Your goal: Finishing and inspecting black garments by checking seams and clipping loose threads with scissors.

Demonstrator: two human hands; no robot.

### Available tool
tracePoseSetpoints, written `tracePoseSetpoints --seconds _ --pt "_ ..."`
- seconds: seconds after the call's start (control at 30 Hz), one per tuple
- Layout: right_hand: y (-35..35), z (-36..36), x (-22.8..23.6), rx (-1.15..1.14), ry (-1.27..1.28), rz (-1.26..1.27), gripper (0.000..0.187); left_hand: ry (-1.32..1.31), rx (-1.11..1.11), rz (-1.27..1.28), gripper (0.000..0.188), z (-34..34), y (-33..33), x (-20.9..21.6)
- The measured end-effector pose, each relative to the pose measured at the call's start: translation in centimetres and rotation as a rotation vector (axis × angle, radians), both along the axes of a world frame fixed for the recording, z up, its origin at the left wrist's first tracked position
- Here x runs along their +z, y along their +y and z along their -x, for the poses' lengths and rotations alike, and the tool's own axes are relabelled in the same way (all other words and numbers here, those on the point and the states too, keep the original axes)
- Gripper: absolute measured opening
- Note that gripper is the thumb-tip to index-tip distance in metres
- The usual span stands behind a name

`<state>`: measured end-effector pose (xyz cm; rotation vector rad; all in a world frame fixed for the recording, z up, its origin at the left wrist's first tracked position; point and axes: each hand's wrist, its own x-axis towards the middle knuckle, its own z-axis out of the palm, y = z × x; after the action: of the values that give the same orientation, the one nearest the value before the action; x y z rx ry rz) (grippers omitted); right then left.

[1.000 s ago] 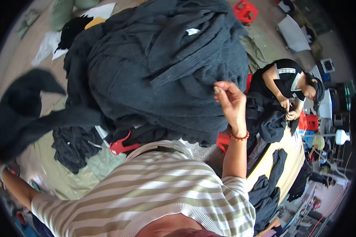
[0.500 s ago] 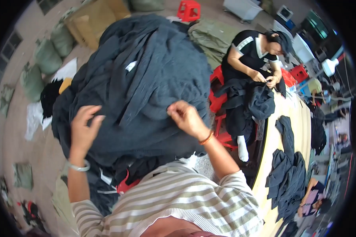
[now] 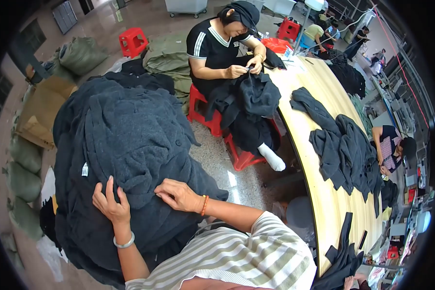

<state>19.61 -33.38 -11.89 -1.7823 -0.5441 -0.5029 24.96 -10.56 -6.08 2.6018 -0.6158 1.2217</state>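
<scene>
A tall heap of dark charcoal knit garments rises in front of me, its top piece crumpled and showing a button. A small white label shows at the heap's left side. My left hand lies on the near slope of the cloth, fingers spread apart, just right of and below that label. To its right, my right hand has its thumb and forefinger pinched together on a fold of the top garment. The tips of that pinch are partly hidden against the dark cloth.
A co-worker sits on a red stool, handling a dark garment. A pale wooden table on the right bears more dark garments. Stuffed sacks and a cardboard box stand left; another red stool is behind.
My view has swung right, so the heap sits further left and more of the table shows. Both hands, earlier raised over the heap, now rest on the cloth, closer together.
</scene>
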Motion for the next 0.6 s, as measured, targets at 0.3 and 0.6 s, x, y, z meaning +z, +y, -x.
tracePoseSetpoints --seconds 0.3,0.6 --pt "0.63 0.02 -0.25 -0.012 0.009 0.002 0.014 -0.042 -0.020 -0.016 0.031 -0.15 0.29 0.25" --pt "0.67 -0.05 0.03 -0.001 0.048 -0.002 0.011 -0.034 -0.012 -0.005 0.030 -0.20 0.37 0.31"
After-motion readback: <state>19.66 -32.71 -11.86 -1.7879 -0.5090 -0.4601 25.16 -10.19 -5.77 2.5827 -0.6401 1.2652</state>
